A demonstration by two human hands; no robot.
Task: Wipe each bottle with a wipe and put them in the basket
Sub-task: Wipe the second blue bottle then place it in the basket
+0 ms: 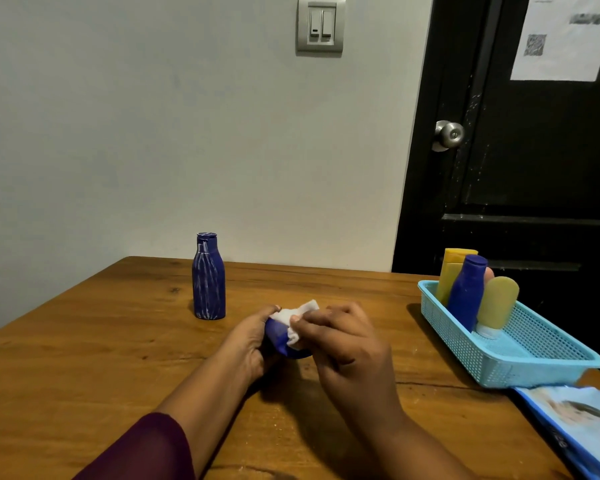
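Head view. Far left on the table: streaked blue bottle, upright, cap on, untouched, well apart from both hands. Probably the last one left to wipe. Risk: tall and narrow, easy to clip with a forearm on the reach across, likely to roll if tipped.

Centre: left hand curled round a second blue bottle, held low and tilted. Resting on the table or just above it, cannot tell. Mostly hidden by fingers. White wipe pinched between thumb and fingers of the right hand, pressed on the bottle's upper part. Reads as mid-wipe. Risks:
- slipping out of the left grip if the plastic gets wet
- skipping the patches under the left fingers unless re-gripped
- bunching the wipe, already crumpled, so little clean face left

Right: pale blue mesh basket, close to the table's right edge. Holds a yellow bottle, a dark blue bottle and an olive tube, cap down, all leaning at the far end. Something pinkish behind, too hidden to name. Risk: dropping the next one against the leaners and toppling them, or nudging the light basket toward the edge.

Wipes pack just beside the basket's near side, partly out of frame.
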